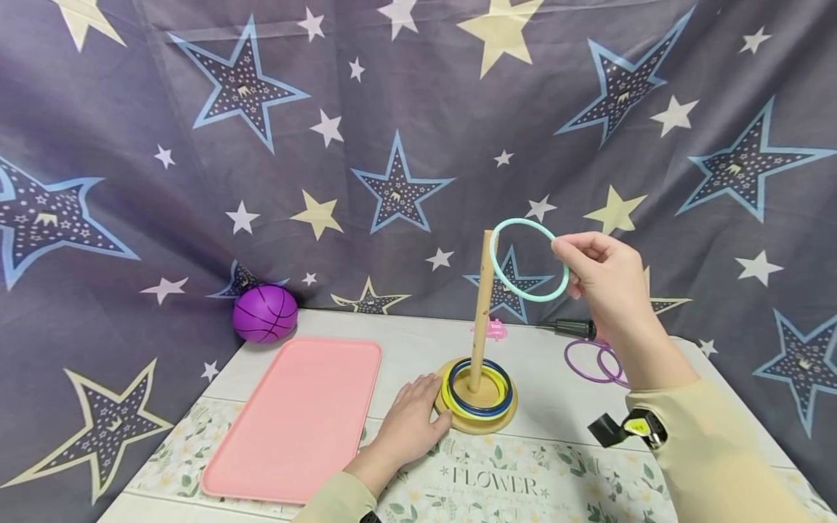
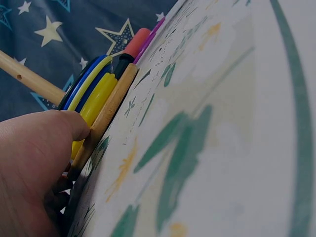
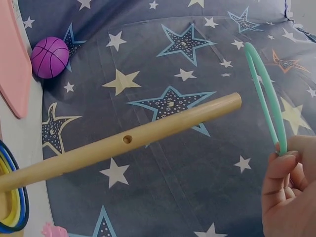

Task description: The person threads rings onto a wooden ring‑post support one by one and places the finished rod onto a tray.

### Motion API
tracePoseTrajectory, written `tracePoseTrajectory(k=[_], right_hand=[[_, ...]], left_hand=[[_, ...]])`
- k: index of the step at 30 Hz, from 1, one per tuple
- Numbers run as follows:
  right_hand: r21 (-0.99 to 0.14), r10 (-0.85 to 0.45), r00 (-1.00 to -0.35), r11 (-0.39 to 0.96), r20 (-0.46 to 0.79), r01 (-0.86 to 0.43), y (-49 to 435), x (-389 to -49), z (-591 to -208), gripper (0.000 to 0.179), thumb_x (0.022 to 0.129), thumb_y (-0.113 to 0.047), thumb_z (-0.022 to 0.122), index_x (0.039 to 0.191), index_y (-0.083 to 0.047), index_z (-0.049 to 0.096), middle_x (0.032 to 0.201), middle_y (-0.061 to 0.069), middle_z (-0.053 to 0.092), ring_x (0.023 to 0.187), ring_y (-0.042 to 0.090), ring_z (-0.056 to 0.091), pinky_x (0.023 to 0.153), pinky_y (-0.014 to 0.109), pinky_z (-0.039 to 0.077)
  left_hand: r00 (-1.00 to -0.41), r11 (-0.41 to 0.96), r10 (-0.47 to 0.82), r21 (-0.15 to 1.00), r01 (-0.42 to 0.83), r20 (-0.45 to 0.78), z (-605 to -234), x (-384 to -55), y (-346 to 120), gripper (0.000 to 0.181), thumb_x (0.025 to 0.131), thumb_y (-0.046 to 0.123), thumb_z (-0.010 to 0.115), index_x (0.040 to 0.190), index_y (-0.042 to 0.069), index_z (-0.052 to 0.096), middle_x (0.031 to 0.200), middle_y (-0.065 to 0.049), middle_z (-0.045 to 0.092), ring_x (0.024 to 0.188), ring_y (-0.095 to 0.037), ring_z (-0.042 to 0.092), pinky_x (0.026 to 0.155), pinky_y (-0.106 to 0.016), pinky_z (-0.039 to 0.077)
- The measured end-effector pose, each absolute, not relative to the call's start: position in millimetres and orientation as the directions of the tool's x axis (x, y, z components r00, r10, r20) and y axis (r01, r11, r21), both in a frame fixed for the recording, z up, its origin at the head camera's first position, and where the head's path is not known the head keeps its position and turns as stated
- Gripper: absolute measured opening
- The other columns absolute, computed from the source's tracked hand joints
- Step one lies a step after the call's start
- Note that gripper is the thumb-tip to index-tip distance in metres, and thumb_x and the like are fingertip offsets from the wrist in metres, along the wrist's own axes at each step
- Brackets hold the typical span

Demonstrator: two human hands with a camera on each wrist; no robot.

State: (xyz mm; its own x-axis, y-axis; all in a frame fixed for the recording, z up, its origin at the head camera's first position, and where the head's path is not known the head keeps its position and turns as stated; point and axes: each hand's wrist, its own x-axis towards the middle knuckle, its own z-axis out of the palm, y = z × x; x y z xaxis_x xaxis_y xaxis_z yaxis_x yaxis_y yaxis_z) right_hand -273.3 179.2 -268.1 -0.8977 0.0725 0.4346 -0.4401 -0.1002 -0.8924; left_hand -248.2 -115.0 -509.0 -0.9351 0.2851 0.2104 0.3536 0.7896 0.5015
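In the head view, my right hand (image 1: 604, 280) pinches a mint-green ring (image 1: 530, 296) between thumb and fingers, beside the top of a wooden post (image 1: 482, 312). The right wrist view shows the ring (image 3: 270, 94) nearly edge-on, apart from the post's tip (image 3: 232, 101). Several yellow and blue rings (image 1: 500, 410) lie stacked round the post on its round wooden base (image 1: 480, 427). My left hand (image 1: 413, 420) holds the base's left edge. Its thumb touches the rim in the left wrist view, where the other fingers are partly hidden in shadow.
A pink tray (image 1: 288, 421) lies left of the stand, with a purple ball (image 1: 264, 314) behind it. Two purple rings (image 1: 588, 378) and a dark-handled screwdriver (image 1: 574, 328) lie to the right. A small pink toy (image 1: 497, 330) sits behind the post. A star-printed curtain (image 1: 418, 109) hangs behind.
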Motion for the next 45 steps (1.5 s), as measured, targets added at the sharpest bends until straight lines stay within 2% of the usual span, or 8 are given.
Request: tracePoseTrajectory(k=[21, 32, 38, 45], right_hand=[[-0.926, 0.065, -0.925, -0.015, 0.376, -0.377, 155, -293, -281, 0.016, 0.101, -0.015, 0.083, 0.107, -0.001, 0.077, 0.073, -0.002, 0.062, 0.056, 0.009, 0.053, 0.049, 0.019, 0.049], [-0.936, 0.061, -0.938, 0.112, 0.342, -0.334, 156, -295, -303, 0.026, 0.104, -0.027, 0.08, 0.114, -0.003, 0.075, 0.077, -0.003, 0.062, 0.06, 0.009, 0.055, 0.053, 0.021, 0.052], [-0.949, 0.057, -0.952, 0.114, 0.301, -0.293, 155, -295, -321, 0.028, 0.105, -0.025, 0.08, 0.117, 0.0, 0.075, 0.08, -0.002, 0.063, 0.06, 0.008, 0.054, 0.053, 0.022, 0.051], [-0.953, 0.058, -0.955, 0.095, 0.292, -0.286, 154, -299, -338, 0.028, 0.104, -0.019, 0.08, 0.116, 0.006, 0.075, 0.073, -0.004, 0.063, 0.056, 0.008, 0.052, 0.05, 0.022, 0.049]], left_hand=[[-0.935, 0.778, 0.277, 0.521, 0.353, 0.219, -499, -239, -114, 0.066, 0.107, 0.03, 0.061, 0.163, -0.004, 0.049, 0.169, -0.023, 0.046, 0.162, -0.039, 0.036, 0.135, -0.057, 0.021], [-0.934, 0.781, 0.28, 0.513, 0.356, 0.222, -500, -239, -112, 0.067, 0.107, 0.03, 0.061, 0.163, -0.004, 0.048, 0.169, -0.023, 0.046, 0.161, -0.04, 0.036, 0.135, -0.057, 0.021], [-0.935, 0.782, 0.281, 0.513, 0.354, 0.217, -501, -240, -112, 0.067, 0.108, 0.031, 0.06, 0.163, -0.004, 0.048, 0.17, -0.023, 0.045, 0.162, -0.04, 0.036, 0.135, -0.057, 0.021], [-0.937, 0.791, 0.276, 0.503, 0.347, 0.213, -503, -242, -112, 0.068, 0.107, 0.032, 0.059, 0.164, -0.003, 0.047, 0.17, -0.022, 0.045, 0.162, -0.038, 0.035, 0.135, -0.056, 0.021]])
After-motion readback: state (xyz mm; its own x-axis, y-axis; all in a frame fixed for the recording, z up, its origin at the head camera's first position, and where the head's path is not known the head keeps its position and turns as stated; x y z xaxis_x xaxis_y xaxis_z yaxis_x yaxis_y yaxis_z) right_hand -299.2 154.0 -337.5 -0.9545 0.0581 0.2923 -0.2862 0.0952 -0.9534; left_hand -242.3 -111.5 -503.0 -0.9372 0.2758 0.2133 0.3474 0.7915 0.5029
